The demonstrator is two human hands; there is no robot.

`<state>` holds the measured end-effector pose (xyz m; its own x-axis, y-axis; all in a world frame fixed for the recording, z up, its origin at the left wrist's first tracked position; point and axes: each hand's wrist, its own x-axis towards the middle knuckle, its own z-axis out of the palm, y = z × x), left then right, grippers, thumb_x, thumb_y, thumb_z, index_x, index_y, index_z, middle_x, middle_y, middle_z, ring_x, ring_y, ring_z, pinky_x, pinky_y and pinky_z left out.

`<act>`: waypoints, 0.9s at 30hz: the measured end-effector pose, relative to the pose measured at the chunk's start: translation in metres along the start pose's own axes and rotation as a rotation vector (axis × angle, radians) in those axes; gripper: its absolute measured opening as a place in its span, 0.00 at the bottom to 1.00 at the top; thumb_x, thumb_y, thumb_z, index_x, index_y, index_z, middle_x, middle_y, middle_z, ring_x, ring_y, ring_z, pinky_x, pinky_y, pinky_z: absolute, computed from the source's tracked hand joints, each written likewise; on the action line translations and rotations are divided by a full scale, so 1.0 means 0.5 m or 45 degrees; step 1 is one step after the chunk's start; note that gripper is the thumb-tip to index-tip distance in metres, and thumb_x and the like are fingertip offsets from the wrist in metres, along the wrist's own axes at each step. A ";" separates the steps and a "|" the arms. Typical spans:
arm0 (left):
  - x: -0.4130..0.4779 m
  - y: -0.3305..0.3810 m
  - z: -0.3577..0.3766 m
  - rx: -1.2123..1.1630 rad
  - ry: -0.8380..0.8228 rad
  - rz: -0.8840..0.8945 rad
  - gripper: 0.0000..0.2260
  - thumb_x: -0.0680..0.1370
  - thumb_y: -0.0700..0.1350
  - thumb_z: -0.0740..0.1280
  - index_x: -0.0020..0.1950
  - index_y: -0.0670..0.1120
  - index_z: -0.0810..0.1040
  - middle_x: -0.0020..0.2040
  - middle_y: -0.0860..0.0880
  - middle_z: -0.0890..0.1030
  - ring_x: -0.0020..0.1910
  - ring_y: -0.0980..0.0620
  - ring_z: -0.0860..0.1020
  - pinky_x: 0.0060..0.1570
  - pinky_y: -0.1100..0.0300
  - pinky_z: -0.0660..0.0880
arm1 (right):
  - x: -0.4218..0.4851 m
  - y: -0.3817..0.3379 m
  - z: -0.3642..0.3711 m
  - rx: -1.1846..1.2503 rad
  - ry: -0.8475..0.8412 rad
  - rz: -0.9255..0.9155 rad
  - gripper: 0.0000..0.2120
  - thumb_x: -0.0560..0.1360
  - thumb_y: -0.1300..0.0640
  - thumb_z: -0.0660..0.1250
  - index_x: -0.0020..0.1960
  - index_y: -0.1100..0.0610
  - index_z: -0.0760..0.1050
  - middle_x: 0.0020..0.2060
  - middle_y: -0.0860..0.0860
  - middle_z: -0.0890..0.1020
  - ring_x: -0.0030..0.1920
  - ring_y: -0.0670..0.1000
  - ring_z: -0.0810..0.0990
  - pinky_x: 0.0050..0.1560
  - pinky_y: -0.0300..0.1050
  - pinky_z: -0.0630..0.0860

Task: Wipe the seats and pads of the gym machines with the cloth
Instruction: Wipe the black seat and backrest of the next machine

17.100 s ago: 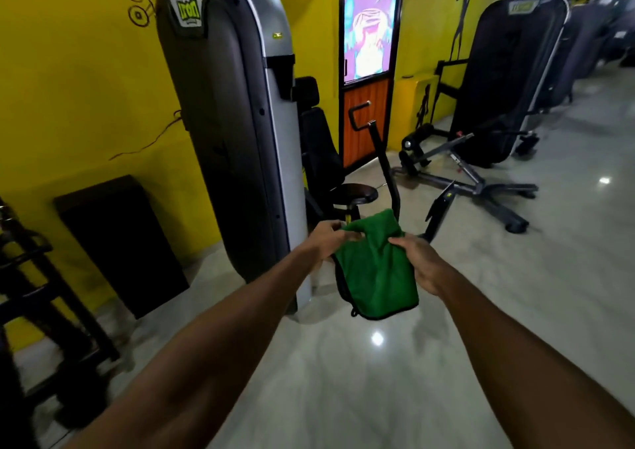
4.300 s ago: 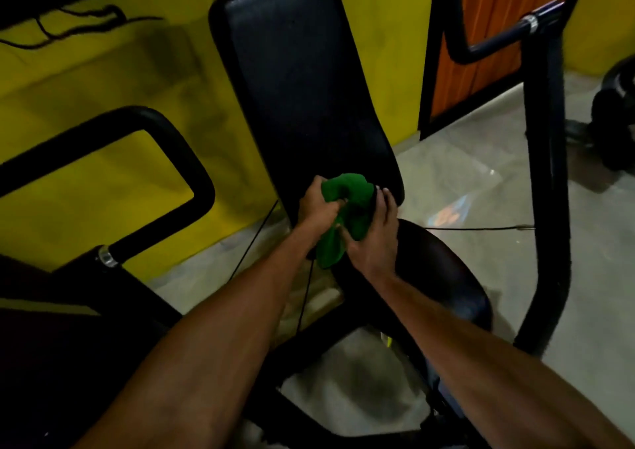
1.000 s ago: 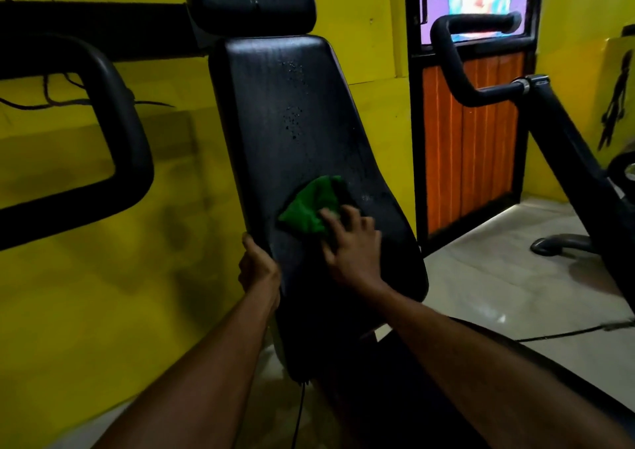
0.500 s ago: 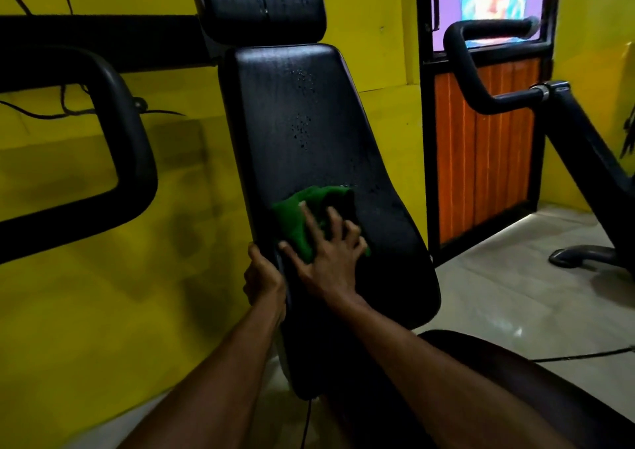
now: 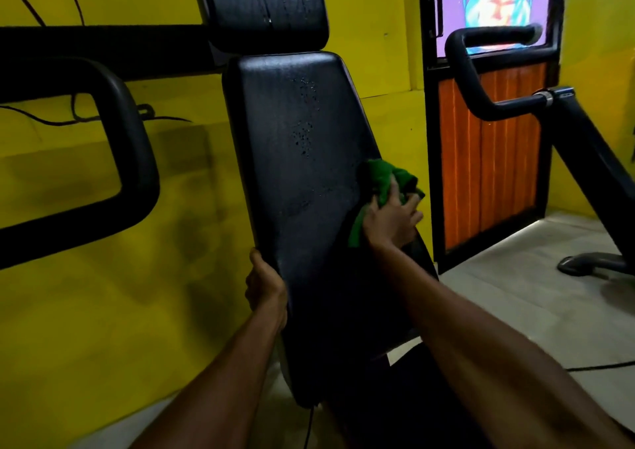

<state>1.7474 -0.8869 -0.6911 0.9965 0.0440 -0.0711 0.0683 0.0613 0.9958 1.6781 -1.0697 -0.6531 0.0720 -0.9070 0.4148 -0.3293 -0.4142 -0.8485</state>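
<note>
Left hand (image 5: 266, 287) fingers tucked behind the back pad (image 5: 302, 160); cloth (image 5: 381, 177) half under right hand (image 5: 391, 220); headrest (image 5: 264, 5) above cropped off.

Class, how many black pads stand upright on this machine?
2: a head pad on top and a back pad directly below it. More may be hidden lower down.
</note>
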 end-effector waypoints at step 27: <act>0.000 -0.002 0.001 0.165 0.056 0.031 0.33 0.83 0.64 0.50 0.70 0.37 0.73 0.68 0.34 0.73 0.64 0.35 0.73 0.62 0.45 0.70 | 0.026 0.018 -0.004 -0.066 -0.053 -0.014 0.30 0.79 0.45 0.65 0.79 0.36 0.59 0.75 0.55 0.60 0.68 0.63 0.63 0.66 0.63 0.68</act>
<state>1.7475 -0.8876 -0.6923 0.9951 0.0876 -0.0462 0.0524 -0.0697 0.9962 1.6740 -1.0849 -0.6548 0.1149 -0.9052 0.4090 -0.3765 -0.4208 -0.8254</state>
